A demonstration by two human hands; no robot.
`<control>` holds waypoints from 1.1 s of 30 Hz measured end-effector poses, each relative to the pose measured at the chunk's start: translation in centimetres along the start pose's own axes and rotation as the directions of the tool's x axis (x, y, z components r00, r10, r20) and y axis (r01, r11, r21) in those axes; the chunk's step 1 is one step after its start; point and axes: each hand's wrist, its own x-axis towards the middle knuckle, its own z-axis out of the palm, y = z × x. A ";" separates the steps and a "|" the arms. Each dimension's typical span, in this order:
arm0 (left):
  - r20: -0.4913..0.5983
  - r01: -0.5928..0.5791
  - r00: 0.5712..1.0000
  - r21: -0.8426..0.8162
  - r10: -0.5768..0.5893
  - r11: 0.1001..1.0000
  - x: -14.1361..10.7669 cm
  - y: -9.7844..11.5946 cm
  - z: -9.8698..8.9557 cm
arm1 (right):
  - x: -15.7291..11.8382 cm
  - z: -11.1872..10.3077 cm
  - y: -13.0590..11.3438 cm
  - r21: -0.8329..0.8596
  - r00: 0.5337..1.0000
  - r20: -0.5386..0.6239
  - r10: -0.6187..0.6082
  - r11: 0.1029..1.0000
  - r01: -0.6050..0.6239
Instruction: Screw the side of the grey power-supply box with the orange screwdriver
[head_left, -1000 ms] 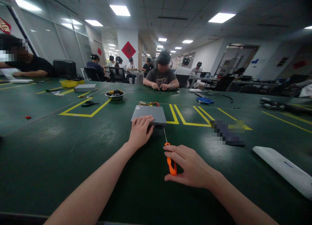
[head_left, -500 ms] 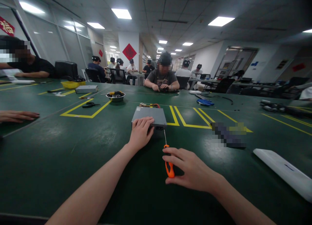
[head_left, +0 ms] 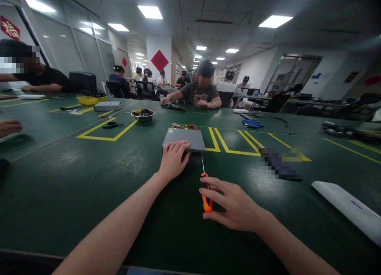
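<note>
One steel bowl (head_left: 143, 119), dark parts (head_left: 143, 114) inside, screwdriver (head_left: 206, 203) in right hand (head_left: 235, 203)

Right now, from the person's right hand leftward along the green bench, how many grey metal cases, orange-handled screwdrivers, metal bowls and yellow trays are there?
Grey metal cases: 2
Orange-handled screwdriver: 1
Metal bowl: 1
Yellow tray: 1
Total: 5
</note>
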 end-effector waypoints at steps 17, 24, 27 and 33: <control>0.008 -0.003 1.000 -0.002 0.003 1.000 0.0 0.0 0.0 | 0.0 -0.1 0.0 0.071 0.998 0.000 0.058 0.996 -0.058; 0.004 0.004 1.000 -0.003 -0.004 1.000 0.0 0.0 0.1 | 0.0 -0.5 -0.2 0.188 0.993 0.070 0.091 0.977 -0.103; 0.004 0.001 1.000 0.000 -0.001 1.000 -0.1 -0.1 0.1 | -0.2 -0.1 0.0 0.147 0.997 0.035 0.069 0.986 -0.073; 0.008 0.004 1.000 0.003 -0.004 1.000 0.0 -0.1 0.0 | 0.0 0.0 -0.2 0.119 0.993 0.070 0.099 0.987 -0.107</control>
